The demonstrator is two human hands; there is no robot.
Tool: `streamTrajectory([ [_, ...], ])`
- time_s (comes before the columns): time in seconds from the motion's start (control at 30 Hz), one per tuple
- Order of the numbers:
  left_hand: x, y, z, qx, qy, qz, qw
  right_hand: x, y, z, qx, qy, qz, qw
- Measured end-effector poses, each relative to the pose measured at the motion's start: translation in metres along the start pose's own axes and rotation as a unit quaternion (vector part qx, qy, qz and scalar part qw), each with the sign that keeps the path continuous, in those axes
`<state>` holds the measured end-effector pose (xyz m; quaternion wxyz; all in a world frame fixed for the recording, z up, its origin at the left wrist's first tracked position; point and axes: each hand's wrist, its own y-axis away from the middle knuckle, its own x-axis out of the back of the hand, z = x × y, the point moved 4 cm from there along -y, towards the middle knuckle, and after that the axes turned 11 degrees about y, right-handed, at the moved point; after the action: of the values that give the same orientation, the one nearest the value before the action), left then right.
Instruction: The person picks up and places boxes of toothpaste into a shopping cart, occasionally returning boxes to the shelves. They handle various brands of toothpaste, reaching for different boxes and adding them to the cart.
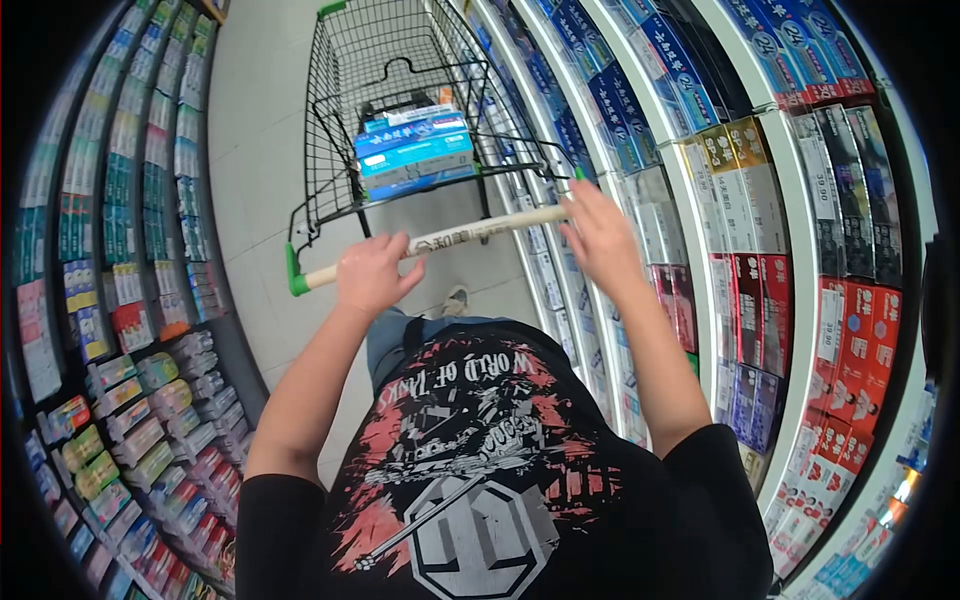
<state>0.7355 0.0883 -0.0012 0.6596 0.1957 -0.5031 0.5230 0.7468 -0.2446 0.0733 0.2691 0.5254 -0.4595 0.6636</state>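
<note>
Both of my hands are on the pale handle [510, 222] of a black wire shopping cart [322, 130] with green corner caps. Toward the handle's left end, my left hand [376, 272] is closed around it, thumb pointing inward. My right hand [602, 238] curls over the right end, near the green cap, with the thumb below the bar. Inside the cart, close to the handle, lie several blue and white toothpaste-like boxes [415, 150] in a stack. Part of the handle under each hand is hidden.
Shelves [660, 150] packed with boxed goods in blue, red, white and black run close along the right side. On the left, another shelf [150, 380] holds hanging packs and small boxes. Pale floor tiles [262, 130] lie between them. My shoe [456, 300] shows below the handle.
</note>
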Motion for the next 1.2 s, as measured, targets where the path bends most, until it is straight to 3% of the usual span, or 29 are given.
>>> streamTrajectory([
  [0.1, 0.006, -0.005, 0.003, 0.228, 0.107, -0.172, 0.952, -0.063, 0.008, -0.026, -0.066, -0.113, -0.076, 0.988],
  [0.13, 0.003, -0.006, -0.002, 0.226, 0.100, -0.174, 0.953, -0.065, 0.003, -0.033, -0.069, -0.118, -0.071, 0.988],
  [0.2, -0.001, -0.013, -0.018, 0.269, 0.187, -0.038, 0.944, -0.079, -0.001, -0.043, -0.036, -0.109, -0.258, 0.959],
  [0.27, -0.007, -0.037, -0.035, 0.269, 0.186, -0.029, 0.945, -0.079, -0.001, -0.038, -0.027, -0.121, -0.244, 0.962],
  [0.33, -0.038, -0.048, -0.070, 0.298, 0.118, 0.010, 0.947, -0.086, 0.002, -0.035, -0.087, -0.194, -0.327, 0.921],
  [0.37, -0.049, -0.056, -0.081, 0.296, 0.116, 0.011, 0.948, -0.089, 0.002, -0.033, -0.088, -0.195, -0.324, 0.922],
  [0.43, -0.073, -0.055, -0.110, 0.447, 0.106, -0.027, 0.888, -0.095, 0.004, -0.029, -0.125, -0.141, -0.342, 0.921],
  [0.47, -0.082, -0.054, -0.119, 0.444, 0.106, -0.027, 0.889, -0.095, 0.004, -0.030, -0.126, -0.141, -0.339, 0.922],
  [0.53, -0.097, -0.042, -0.147, 0.505, 0.087, 0.075, 0.856, -0.089, 0.006, -0.036, -0.119, -0.092, -0.377, 0.914],
  [0.6, -0.105, -0.033, -0.164, 0.515, 0.060, 0.080, 0.851, -0.088, 0.011, -0.037, -0.122, -0.091, -0.370, 0.916],
  [0.67, -0.121, -0.020, -0.174, 0.616, 0.349, -0.053, 0.705, -0.089, 0.014, -0.037, -0.122, -0.091, -0.362, 0.920],
  [0.73, -0.140, -0.007, -0.207, 0.594, 0.372, -0.059, 0.711, -0.089, 0.016, -0.037, -0.130, -0.095, -0.371, 0.914],
  [0.83, -0.143, 0.003, -0.221, 0.592, 0.501, -0.103, 0.623, -0.093, 0.021, -0.034, -0.124, -0.094, -0.362, 0.919],
  [0.87, -0.141, 0.006, -0.226, 0.593, 0.500, -0.102, 0.624, -0.094, 0.023, -0.033, -0.122, -0.095, -0.361, 0.919],
  [0.93, -0.103, 0.000, -0.198, 0.605, 0.542, -0.102, 0.574, -0.092, 0.023, -0.032, -0.128, -0.087, -0.348, 0.925],
  [1.07, -0.053, -0.006, -0.181, 0.565, 0.566, -0.158, 0.580, -0.087, 0.019, -0.031, -0.138, -0.132, -0.362, 0.912],
  [1.13, -0.026, -0.012, -0.165, 0.555, 0.575, -0.162, 0.579, -0.094, 0.013, -0.028, -0.166, -0.323, -0.199, 0.910],
  [1.2, -0.006, -0.019, -0.145, 0.520, 0.604, -0.153, 0.584, -0.084, -0.002, -0.030, -0.182, -0.369, -0.156, 0.898],
])
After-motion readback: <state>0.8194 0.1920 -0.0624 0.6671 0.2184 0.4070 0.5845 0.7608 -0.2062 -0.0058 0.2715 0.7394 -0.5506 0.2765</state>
